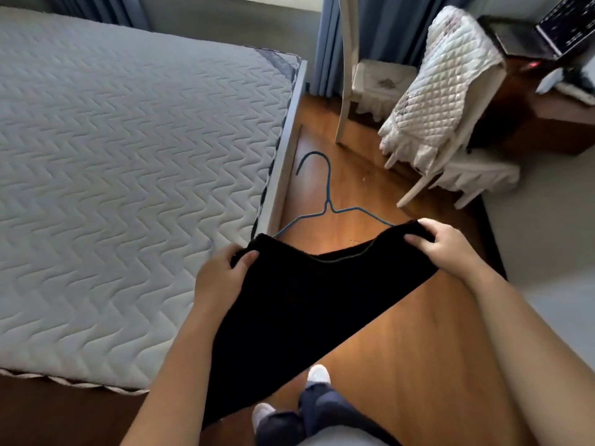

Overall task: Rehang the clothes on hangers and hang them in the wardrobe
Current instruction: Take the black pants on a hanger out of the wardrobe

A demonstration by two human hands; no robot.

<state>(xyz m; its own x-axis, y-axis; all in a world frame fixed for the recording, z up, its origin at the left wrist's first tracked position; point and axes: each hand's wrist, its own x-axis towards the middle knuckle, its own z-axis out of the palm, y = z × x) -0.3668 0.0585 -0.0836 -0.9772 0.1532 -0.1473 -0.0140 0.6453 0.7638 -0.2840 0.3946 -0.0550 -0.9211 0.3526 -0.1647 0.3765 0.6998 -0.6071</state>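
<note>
A black garment [299, 304] hangs in front of me over the wooden floor, on a thin blue wire hanger [327, 201]. The hanger's hook and neck stick out above the cloth; its arms run down into the garment's two top corners. My left hand [222, 278] grips the left corner, thumb on the front of the cloth. My right hand [447, 246] grips the right corner, fingers curled over its top edge. The lower part of the hanger is hidden inside the cloth. No wardrobe is in view.
A bare quilted mattress [128, 156] on a bed frame fills the left. Two white chairs [444, 107] with quilted covers stand at the back right by blue curtains [380, 24]. A dark desk [547, 101] is at far right. My feet [318, 375] stand on the wooden floor.
</note>
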